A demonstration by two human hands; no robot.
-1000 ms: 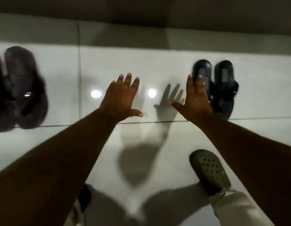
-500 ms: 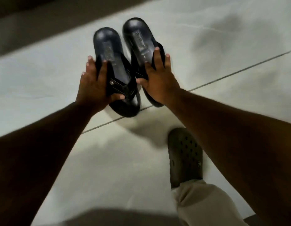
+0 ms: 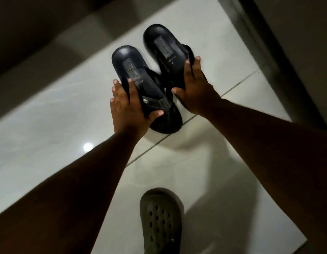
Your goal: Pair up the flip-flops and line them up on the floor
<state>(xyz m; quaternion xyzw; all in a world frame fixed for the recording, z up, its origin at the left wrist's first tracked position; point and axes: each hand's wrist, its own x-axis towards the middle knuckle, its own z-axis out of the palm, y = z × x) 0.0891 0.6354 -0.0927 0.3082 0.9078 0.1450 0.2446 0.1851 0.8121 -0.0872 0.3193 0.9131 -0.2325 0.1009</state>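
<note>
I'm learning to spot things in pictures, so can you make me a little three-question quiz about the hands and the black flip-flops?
1. True or false: each hand grips one black flip-flop.
2. Which flip-flop has its heel end further from the camera? A) the one in the left hand B) the one in the right hand
3. Fill in: near the bottom edge, the foot wears a dark ____ with holes in its top.

Key
1. True: the left flip-flop and the right flip-flop are each held by one hand.
2. B.
3. Clog: the clog stands on the pale floor tiles.
</note>
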